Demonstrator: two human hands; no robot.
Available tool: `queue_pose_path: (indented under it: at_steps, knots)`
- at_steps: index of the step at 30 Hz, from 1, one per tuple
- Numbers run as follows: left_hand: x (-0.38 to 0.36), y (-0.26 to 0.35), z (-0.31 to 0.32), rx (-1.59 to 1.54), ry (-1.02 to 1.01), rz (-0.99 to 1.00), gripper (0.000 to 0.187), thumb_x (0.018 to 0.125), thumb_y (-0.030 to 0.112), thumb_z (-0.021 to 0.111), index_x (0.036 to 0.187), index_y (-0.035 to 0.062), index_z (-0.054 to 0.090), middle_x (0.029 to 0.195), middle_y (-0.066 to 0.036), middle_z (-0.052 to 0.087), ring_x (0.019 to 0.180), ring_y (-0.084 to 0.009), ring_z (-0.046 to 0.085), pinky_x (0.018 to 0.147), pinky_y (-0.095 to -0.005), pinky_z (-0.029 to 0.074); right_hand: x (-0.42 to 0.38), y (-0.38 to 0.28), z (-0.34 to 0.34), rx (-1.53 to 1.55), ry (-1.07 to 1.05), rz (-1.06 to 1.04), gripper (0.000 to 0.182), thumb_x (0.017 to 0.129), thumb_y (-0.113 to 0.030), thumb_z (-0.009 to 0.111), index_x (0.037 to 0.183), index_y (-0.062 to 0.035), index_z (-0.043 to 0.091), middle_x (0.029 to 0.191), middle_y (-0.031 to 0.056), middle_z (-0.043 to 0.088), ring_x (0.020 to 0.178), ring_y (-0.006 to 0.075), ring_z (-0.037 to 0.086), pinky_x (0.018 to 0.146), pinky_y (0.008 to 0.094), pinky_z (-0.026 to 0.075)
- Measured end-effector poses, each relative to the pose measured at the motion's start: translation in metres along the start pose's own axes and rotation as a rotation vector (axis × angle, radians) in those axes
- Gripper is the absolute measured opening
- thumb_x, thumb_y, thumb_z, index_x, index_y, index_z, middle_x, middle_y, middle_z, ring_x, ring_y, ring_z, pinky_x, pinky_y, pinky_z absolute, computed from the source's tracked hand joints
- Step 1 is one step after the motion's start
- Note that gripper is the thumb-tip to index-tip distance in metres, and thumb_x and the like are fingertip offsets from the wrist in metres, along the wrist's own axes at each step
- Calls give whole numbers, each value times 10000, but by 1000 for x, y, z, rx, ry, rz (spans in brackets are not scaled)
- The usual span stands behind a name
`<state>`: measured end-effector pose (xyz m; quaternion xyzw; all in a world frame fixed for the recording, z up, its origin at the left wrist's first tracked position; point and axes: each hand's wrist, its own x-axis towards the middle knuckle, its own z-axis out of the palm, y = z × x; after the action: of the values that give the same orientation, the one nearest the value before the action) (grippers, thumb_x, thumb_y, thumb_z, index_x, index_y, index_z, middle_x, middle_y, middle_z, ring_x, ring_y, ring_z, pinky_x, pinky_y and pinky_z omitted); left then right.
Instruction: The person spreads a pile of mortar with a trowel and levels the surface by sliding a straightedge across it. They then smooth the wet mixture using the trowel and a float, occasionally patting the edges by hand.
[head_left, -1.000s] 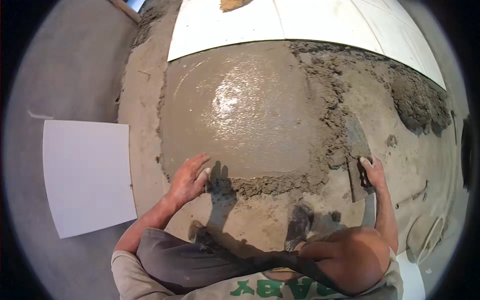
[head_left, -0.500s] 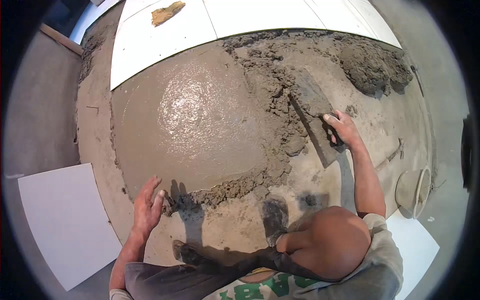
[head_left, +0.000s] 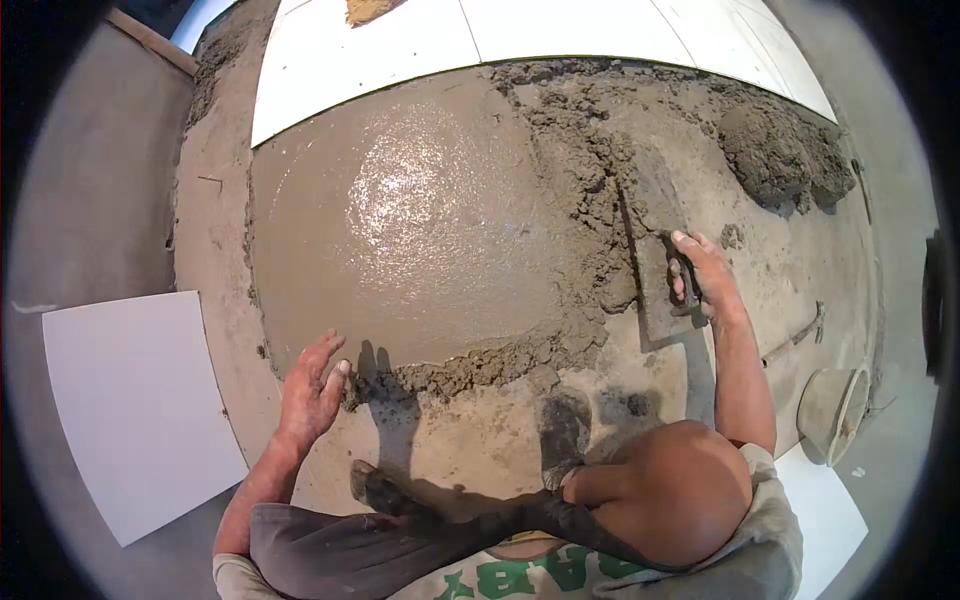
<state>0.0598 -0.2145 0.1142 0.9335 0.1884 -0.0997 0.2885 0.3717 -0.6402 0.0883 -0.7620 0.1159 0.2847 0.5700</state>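
Observation:
My right hand (head_left: 708, 272) is closed around the handle of a long, mortar-smeared float (head_left: 655, 195). The float's left edge lies along the crumbly mortar at the right side of a smooth, wet mortar bed (head_left: 400, 230). Light glares off the middle of that bed. At its near left corner, my left hand (head_left: 315, 390) is held open and holds nothing, thumb apart from the fingers. A rough ridge of mortar (head_left: 470, 375) runs along the bed's near edge, with the left hand's shadow falling across it.
White tiles (head_left: 390, 60) border the bed's far side, with a yellowish lump (head_left: 372, 10) on them. A mortar heap (head_left: 775, 160) sits far right; a hammer-like tool (head_left: 795, 335) and a bucket (head_left: 835, 412) are nearer. A loose white tile (head_left: 140, 410) lies at left.
The view has rotated slightly clockwise. The float in my right hand has turned, and less of its dark side edge shows. My left hand stays open by the bed's near corner.

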Motion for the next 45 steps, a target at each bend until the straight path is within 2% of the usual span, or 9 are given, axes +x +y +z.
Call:
queue_pose_path:
  at_steps: [8,11,13,14,21,23,28,35,45]
  knots:
    - [-6,-2,1,0,11,-19,362,930,197,548,1257,42,552,1344,-215,511,1267,-381,466,1060,-444,367,11,-13,12,41,11,-42,284,910,-350,617,959,-91,512,655,-4,552,411,58,500,371,220,413]
    - [-6,1,-1,-9,2,-36,364,929,195,549,1260,43,549,1344,-214,511,1263,-382,469,1059,-444,369,33,-6,5,-131,48,-108,322,910,-353,608,973,-55,505,672,70,597,472,181,571,453,315,478]
    - [-6,0,-1,-7,-2,-40,366,928,192,551,1263,43,546,1343,-214,511,1260,-383,471,1058,-445,369,60,15,-1,-985,403,-694,422,907,-371,590,1038,15,481,783,232,634,689,383,641,636,472,504]
    - [-7,0,0,4,5,-36,364,931,193,549,1261,40,551,1339,-210,518,1260,-371,478,1059,-438,367,45,-14,15,-1191,281,-360,429,918,-363,567,1030,33,445,845,311,618,842,488,599,759,539,463]
    - [-5,-1,0,21,10,-37,362,934,200,549,1259,40,556,1337,-208,522,1272,-358,470,1066,-426,358,15,-17,31,-1028,456,-399,447,932,-365,551,1061,52,457,833,281,636,802,443,631,732,517,486]
    - [-3,-1,3,19,-7,-35,363,933,199,551,1259,42,556,1337,-206,522,1272,-359,469,1066,-427,359,12,-15,38,-955,420,-544,452,926,-375,571,1061,50,494,787,208,636,622,326,635,608,446,514]
    - [3,7,-1,2,25,0,364,928,202,555,1254,40,560,1338,-207,521,1272,-362,469,1065,-431,360,14,-17,73,16,-154,-32,408,898,-398,626,1004,-14,542,638,-18,478,404,57,436,378,237,405]
    - [-10,-4,1,-3,13,-37,382,942,236,539,1265,32,557,1330,-211,528,1261,-358,483,1054,-426,371,58,-5,116,117,-381,24,466,884,-461,624,949,-3,566,634,0,486,422,85,462,397,234,380]
    - [19,18,-15,37,174,98,345,961,223,524,1263,58,546,1323,-200,532,1256,-371,478,1090,-479,324,90,5,80,-291,58,-131,555,885,-529,585,882,26,580,671,66,536,447,140,485,482,323,423]
